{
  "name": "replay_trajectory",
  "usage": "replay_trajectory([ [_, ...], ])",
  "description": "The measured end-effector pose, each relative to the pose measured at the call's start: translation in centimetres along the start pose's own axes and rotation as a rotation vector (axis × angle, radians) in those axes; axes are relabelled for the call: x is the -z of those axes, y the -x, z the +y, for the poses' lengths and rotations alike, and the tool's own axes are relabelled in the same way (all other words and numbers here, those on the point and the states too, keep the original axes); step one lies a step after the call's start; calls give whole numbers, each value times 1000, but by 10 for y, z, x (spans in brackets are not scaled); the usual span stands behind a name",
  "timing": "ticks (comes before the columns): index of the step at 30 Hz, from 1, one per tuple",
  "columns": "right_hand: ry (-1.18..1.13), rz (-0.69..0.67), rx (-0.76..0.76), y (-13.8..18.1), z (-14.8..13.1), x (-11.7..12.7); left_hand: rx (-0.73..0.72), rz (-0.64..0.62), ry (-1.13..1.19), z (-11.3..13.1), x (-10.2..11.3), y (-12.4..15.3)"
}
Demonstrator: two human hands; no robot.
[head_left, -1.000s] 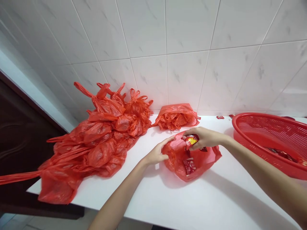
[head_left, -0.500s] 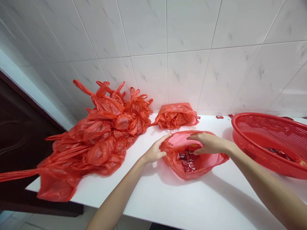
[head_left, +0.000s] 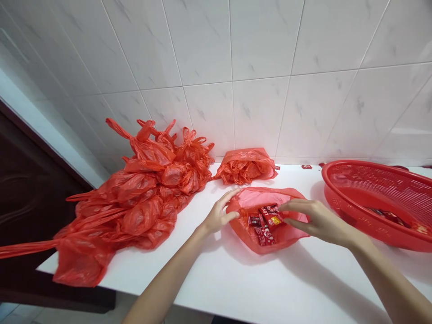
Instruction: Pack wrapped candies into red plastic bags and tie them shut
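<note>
An opened red plastic bag [head_left: 243, 236] rests on the white table, its mouth facing up toward me. Inside lie a few small wrapped snacks [head_left: 265, 235], dark red with white print, one showing a yellow patch. My left hand [head_left: 219, 215] holds the bag's left edge, fingers at the back rim and thumb toward the front. At the bag's right side, my right hand [head_left: 313, 220] is open with thumb and fingers apart, fingertips over the mouth near the snacks. I see nothing held in it.
Tied, filled red bags [head_left: 145, 189] are piled on the left. A bag stuffed with crumpled red bags [head_left: 249, 166] lies by the tiled wall. On the right stands a red plastic basket [head_left: 337, 193] with some packets in it. A small red packet [head_left: 306, 167] lies behind.
My right hand has drawn back from inside the bag toward the right. A red snack with a yellow patch now shows clearly on top. The left hand stays at the bag's edge.
</note>
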State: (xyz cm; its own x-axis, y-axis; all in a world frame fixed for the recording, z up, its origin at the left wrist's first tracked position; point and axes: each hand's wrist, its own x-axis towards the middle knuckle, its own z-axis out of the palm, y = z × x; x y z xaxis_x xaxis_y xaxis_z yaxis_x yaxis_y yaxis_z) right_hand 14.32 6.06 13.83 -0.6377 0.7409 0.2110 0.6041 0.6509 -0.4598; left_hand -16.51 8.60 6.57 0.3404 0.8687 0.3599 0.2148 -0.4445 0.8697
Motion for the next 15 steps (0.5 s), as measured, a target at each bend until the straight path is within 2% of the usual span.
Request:
replay_trajectory([
  [3,53,311,69,8,11,-5,-76,19,-176,19,-9,4],
  [5,179,384,41,12,20,-7,-123,-24,-277,32,-15,7],
  [7,268,327,-29,17,30,-9,-150,-111,-374,43,-19,8],
  [10,242,157,-147,23,45,-9,-139,-265,-512,55,-19,7],
  [12,182,86,-213,27,52,-7,-87,-358,-586,60,-15,6],
  [15,94,55,-279,33,56,0,2,-462,-664,65,-5,6],
])
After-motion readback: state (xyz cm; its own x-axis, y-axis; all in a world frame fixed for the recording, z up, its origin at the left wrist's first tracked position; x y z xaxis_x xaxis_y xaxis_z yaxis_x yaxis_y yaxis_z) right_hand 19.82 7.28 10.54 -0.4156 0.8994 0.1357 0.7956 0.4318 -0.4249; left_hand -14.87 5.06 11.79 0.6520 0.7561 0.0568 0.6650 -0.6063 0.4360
